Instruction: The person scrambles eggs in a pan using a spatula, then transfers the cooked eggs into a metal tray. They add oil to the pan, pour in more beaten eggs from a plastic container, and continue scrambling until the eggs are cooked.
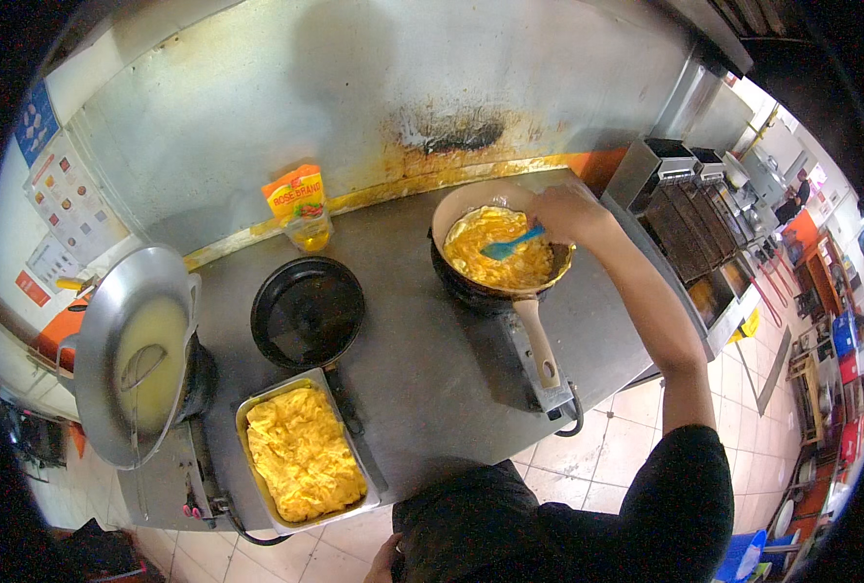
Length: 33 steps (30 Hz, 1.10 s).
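Observation:
My right hand point(563, 213) is closed round the handle of a blue spatula point(503, 248), over the right side of a beige-rimmed frying pan point(528, 295). The spatula's head lies on partly set beaten egg point(487, 273) in the pan, which rests on a burner. My left hand point(383, 560) hangs low beside my black clothing at the bottom edge; most of it is hidden, so its fingers cannot be made out. A metal tray point(372, 498) filled with cooked egg point(301, 455) stands at the worktop's front. Behind it lies a black frying pan point(308, 312).
A large metal wok point(97, 364) holding yellowish liquid and a wire skimmer point(142, 366) stands at the left. An oil pouch point(304, 211) is by the stained metal wall. Fryers point(669, 164) are beyond the worktop's right edge. A person point(796, 198) is far off at right.

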Each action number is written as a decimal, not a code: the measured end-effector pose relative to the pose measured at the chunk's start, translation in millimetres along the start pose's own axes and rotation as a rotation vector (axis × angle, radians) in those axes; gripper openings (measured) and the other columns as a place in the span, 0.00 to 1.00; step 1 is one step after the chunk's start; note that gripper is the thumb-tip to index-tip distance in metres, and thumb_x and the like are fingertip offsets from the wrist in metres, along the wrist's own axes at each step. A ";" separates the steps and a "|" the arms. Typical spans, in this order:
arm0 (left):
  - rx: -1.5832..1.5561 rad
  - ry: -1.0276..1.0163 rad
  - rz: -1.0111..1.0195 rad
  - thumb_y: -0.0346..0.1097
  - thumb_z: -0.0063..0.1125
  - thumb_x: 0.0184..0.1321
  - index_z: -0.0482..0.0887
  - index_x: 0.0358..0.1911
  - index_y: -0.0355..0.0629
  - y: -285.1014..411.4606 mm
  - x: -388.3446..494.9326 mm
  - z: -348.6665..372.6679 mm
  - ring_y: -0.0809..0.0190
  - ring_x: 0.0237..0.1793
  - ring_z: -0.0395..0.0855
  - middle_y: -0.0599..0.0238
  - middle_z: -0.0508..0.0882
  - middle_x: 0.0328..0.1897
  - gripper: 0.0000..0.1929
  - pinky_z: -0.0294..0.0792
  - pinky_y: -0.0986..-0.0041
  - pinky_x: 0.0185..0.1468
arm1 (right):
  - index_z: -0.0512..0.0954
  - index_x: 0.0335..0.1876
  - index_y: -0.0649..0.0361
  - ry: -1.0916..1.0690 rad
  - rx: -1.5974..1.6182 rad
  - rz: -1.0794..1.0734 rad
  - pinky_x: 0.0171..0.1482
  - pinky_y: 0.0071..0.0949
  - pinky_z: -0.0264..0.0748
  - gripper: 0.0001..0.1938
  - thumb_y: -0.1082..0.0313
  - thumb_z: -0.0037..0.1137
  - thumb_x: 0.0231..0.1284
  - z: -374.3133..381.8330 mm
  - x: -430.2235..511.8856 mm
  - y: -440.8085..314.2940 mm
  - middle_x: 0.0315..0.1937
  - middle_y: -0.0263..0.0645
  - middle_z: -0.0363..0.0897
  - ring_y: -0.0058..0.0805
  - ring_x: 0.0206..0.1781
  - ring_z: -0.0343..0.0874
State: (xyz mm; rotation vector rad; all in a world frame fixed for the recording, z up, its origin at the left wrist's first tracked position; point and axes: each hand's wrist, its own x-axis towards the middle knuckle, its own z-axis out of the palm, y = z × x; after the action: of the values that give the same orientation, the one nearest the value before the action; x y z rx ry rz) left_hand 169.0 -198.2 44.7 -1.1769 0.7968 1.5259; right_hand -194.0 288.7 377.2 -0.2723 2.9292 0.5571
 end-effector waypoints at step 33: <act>0.000 -0.049 -0.088 0.54 0.47 0.66 0.85 0.45 0.41 -12.0 57.6 -36.1 0.45 0.32 0.85 0.53 0.88 0.38 0.23 0.79 0.52 0.44 | 0.85 0.45 0.48 -0.151 0.186 0.492 0.47 0.39 0.81 0.20 0.73 0.58 0.42 46.4 3.9 70.3 0.34 0.43 0.86 0.43 0.43 0.86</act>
State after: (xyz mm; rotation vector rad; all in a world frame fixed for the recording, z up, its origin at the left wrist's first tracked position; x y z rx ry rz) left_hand 189.8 -209.5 -20.1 -1.1553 0.7031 1.4774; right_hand -207.1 369.9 358.3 0.5012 2.8645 0.3354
